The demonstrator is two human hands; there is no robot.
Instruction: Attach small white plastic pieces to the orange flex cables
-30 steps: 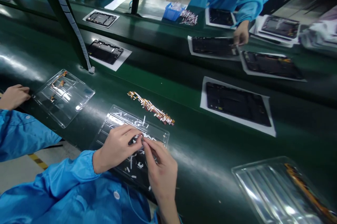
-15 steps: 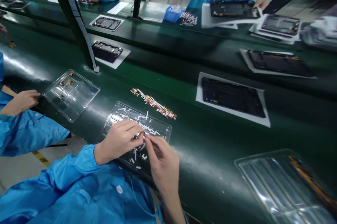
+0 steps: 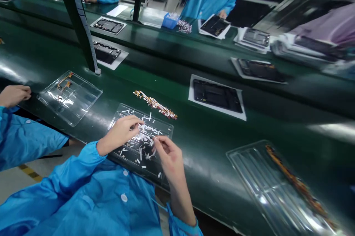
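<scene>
My left hand [image 3: 119,134] hovers over a clear plastic tray [image 3: 166,129] strewn with several small white strips, fingers curled and pinched on something too small to make out. My right hand [image 3: 169,158] sits at the tray's right side, its fingertips pinched on a small white strip. A short gap separates the two hands. Just beyond the tray lies a row of orange and white flex cables [image 3: 155,105] on the green conveyor belt [image 3: 194,143].
A second clear tray [image 3: 80,99] with a few flex cables lies to the left, next to a neighbour's hand [image 3: 13,94]. A long clear tray [image 3: 263,184] sits at the right. Black tablet frames on white sheets [image 3: 216,96] ride the belt; a dark post [image 3: 80,25] rises behind. Other workers in blue stand opposite.
My hands, pinched together a second ago, have come apart; the right hand has drawn back toward me. The view has shifted and the tablet frames have travelled left along the belt.
</scene>
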